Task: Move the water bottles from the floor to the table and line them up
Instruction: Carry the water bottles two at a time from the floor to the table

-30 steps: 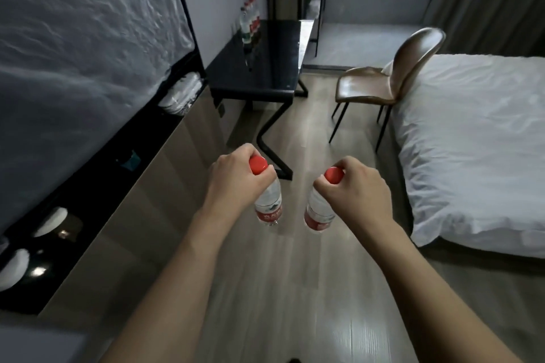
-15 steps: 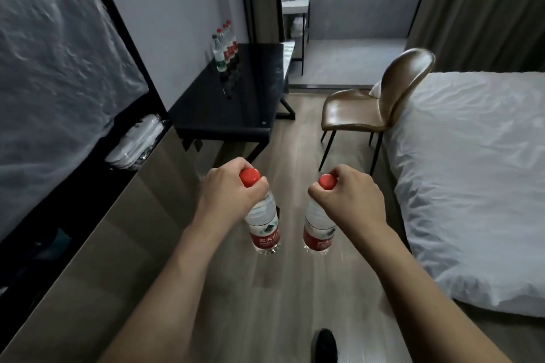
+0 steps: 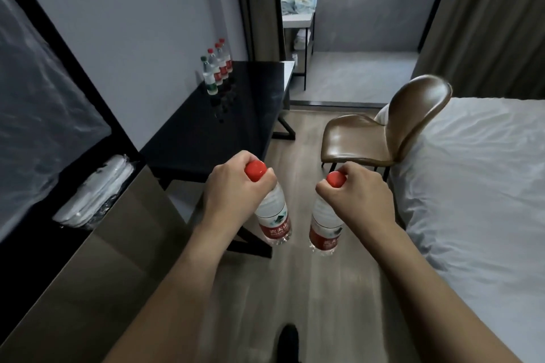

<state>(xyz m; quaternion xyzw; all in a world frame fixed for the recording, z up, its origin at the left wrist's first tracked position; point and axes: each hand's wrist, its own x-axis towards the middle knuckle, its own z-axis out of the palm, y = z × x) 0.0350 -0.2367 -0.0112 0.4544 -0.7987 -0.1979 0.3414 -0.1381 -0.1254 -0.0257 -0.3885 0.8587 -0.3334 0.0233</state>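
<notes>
Ahead and left of my left hand, four bottles stand in a row at the wall side of the black surface; contents too small to judge. Its near edge sits just beyond that hand, open floor runs between surface and bed, chair ahead of my right hand. Each hand curls tight round a neck: left bottle, right bottle, hanging red-capped, well apart, above the floor.
</notes>
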